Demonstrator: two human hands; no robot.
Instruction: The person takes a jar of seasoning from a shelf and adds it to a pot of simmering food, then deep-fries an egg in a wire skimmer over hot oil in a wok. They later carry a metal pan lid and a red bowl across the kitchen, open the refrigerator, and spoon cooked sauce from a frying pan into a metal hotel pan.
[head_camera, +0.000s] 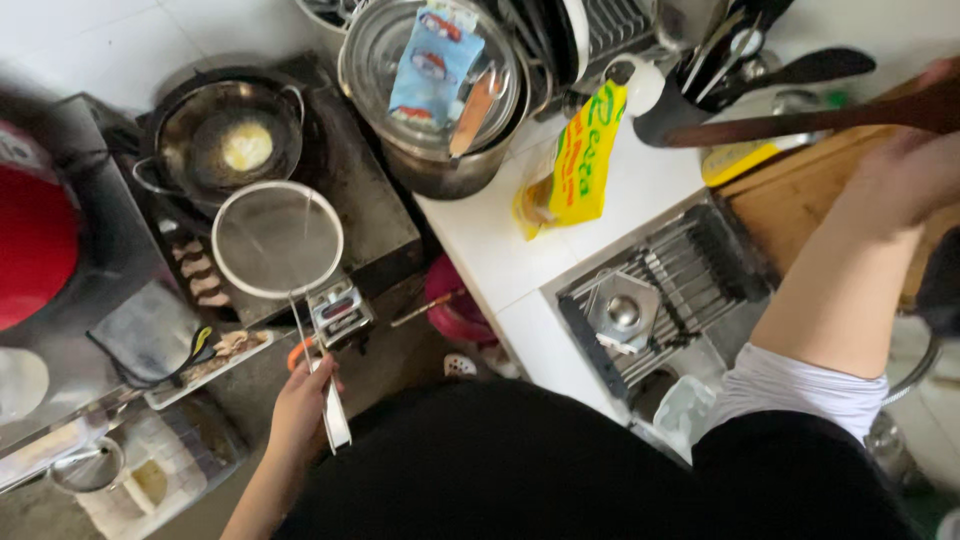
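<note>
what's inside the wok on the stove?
The wok holds a small pale yellow pool, likely oil, at its bottom. The round mesh strainer in the left hand overlaps its near rim, hiding that edge.

The wok (228, 135) was black, with a pale yellow pool at its bottom. The strainer (277, 239) had silver mesh and a silver rim. The pouch (578, 160) was yellow with green lettering. The packet (432, 62) was light blue with red marks. The board (800, 195) was brown wood, the counter (480, 240) white, the sleeve (800, 385) white.
</note>
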